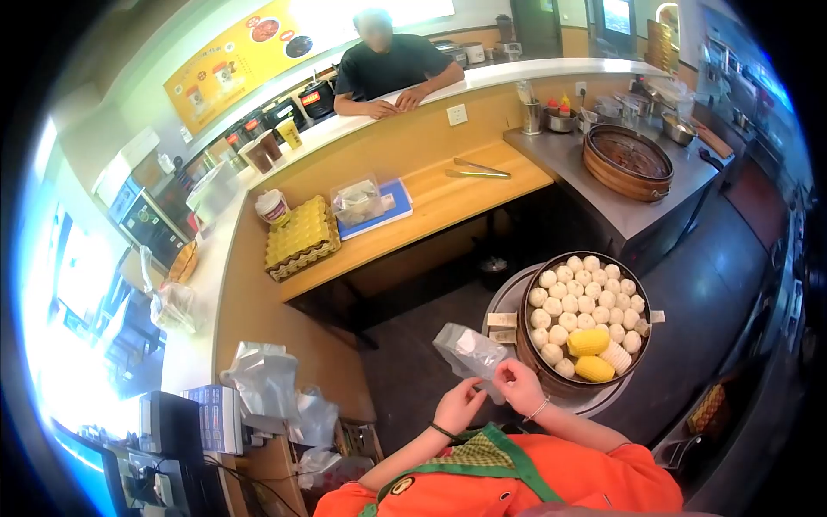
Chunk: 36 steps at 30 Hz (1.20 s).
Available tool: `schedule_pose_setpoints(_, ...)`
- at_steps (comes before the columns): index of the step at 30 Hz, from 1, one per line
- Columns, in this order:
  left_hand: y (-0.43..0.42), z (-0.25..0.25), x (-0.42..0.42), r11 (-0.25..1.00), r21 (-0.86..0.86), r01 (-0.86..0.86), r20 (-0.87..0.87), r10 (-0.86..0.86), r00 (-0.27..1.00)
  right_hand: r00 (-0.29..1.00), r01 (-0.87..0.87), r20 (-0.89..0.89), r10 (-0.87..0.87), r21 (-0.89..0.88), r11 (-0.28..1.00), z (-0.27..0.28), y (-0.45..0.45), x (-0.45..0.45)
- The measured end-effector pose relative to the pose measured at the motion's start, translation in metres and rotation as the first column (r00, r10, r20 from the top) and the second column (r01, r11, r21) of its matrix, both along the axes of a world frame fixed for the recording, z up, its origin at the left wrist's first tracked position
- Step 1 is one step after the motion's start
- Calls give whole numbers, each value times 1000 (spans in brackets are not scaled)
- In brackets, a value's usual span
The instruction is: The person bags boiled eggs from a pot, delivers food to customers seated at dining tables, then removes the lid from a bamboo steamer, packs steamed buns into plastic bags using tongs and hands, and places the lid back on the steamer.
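A clear plastic bag [470,351] hangs out in front of me, beside the steamer's left side. My right hand [520,389] pinches the bag's near end. My left hand [459,407] is closed at the same end, its fingertips on the plastic edge. Just right of my hands stands a round steamer [527,349] full of white steamed buns [569,303]. Yellow corn pieces [587,342] and a paler corn piece [615,357] lie at its near side.
Behind the counter [482,79] a person [392,65] leans on its top. Tongs [478,171], a clear container [357,202] and egg trays [301,237] rest on the wooden table. Another steamer [627,162] sits on the metal bench. More plastic bags [263,379] hang at left.
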<state>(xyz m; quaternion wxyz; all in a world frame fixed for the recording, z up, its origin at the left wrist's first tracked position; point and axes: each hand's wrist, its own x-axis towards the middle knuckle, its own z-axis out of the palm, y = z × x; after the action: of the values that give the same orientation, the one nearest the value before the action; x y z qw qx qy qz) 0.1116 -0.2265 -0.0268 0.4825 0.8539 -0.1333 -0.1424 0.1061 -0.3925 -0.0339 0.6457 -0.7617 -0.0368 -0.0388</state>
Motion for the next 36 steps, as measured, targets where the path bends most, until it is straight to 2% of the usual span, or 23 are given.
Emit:
schedule_pose_setpoints(1, 2, -4, 0, 1000, -1, -7, 1, 7, 1000, 996, 0, 89, 7, -88, 996, 0, 7, -1)
schedule_pose_setpoints(3, 4, -12, 0, 898, -428, -106, -143, 48, 989, 996, -56, 61, 63, -107, 993, 2, 19, -3)
schedule_pose_setpoints(6, 12, -2, -5, 863, -460, -207, -265, 89, 960, 988, -150, 12, 152, -123, 981, 1, 33, -4)
schedule_pose_setpoints(9, 27, -30, -4, 826, -494, -271, -323, 115, 939, 973, -222, -91, 213, -114, 968, -2, 37, -2)
schedule_pose_setpoints(11, 29, -34, -6, 783, -538, -312, -360, 121, 925, 952, -228, -143, 271, 258, 939, -16, 39, 2)
schedule_pose_setpoints(12, 27, -29, -6, 711, -589, -385, -430, 127, 894, 951, -232, -144, 275, 257, 938, -17, 39, 2)
schedule_pose_setpoints(14, 25, -29, -5, 630, -629, -454, -496, 125, 859, 903, -56, -316, 291, 585, 809, -14, 39, 4)
schedule_pose_setpoints(16, 23, -37, -4, 514, -693, -505, -529, 113, 841, 881, -52, -334, 335, 636, 770, -18, 39, 6)
schedule_pose_setpoints(18, 25, -34, -1, 467, -696, -546, -550, 144, 823, 786, 225, -502, 361, 776, 590, -11, 40, 6)
schedule_pose_setpoints(21, 38, -16, 7, 328, -726, -605, -602, 123, 789, 839, 263, -473, 268, 785, 561, -75, 12, 22)
schedule_pose_setpoints(22, 43, -8, 10, 230, -745, -627, -629, 72, 774, 836, 433, -548, 26, 688, 583, -77, 8, 22)
schedule_pose_setpoints(24, 53, -8, 11, 157, -761, -629, -636, 13, 772, 800, 545, -598, -48, 689, 477, -74, -19, 24)
schedule_pose_setpoints(25, 57, -21, 12, 154, -814, -559, -578, -127, 806, 800, 545, -598, -50, 689, 477, -73, -24, 26)
schedule_pose_setpoints(26, 59, -33, 12, 137, -862, -488, -506, -265, 821, 742, 626, -671, 3, 694, 356, -73, -29, 29)
schedule_pose_setpoints(27, 58, -40, 12, 224, -810, -542, -584, -234, 777, 680, 701, -730, 67, 674, 233, -74, -34, 31)
schedule_pose_setpoints(28, 56, -47, 14, 226, -809, -543, -586, -236, 775, 678, 704, -732, 65, 672, 230, -79, -37, 34)
schedule_pose_setpoints(29, 53, -51, 15, 546, -623, -560, -658, 21, 753, 767, 603, -637, 81, 758, 247, -74, -35, 38)
schedule_pose_setpoints(30, 50, -57, 16, 760, -322, -565, -616, 285, 735, 841, 493, -531, 100, 830, 263, -68, -34, 40)
schedule_pose_setpoints(31, 51, -69, 18, 850, -234, -473, -450, 337, 827, 835, 515, -546, -68, 733, 445, -63, -31, 41)
schedule_pose_setpoints(32, 48, -62, 18, 851, -232, -471, -449, 336, 828, 835, 516, -546, -69, 734, 442, -42, -21, 39)
schedule_pose_setpoints(33, 42, -45, 19, 953, -144, -266, -50, 262, 964, 872, 443, -461, -166, 595, 670, -25, -11, 38)
schedule_pose_setpoints(34, 36, -28, 20, 995, 29, -97, 336, 81, 938, 907, 368, -351, -232, 392, 843, -18, -6, 37)
schedule_pose_setpoints(36, 15, -1, 19, 990, 111, -88, 447, 29, 894, 949, 258, -252, -188, 283, 924, -35, 5, 34)
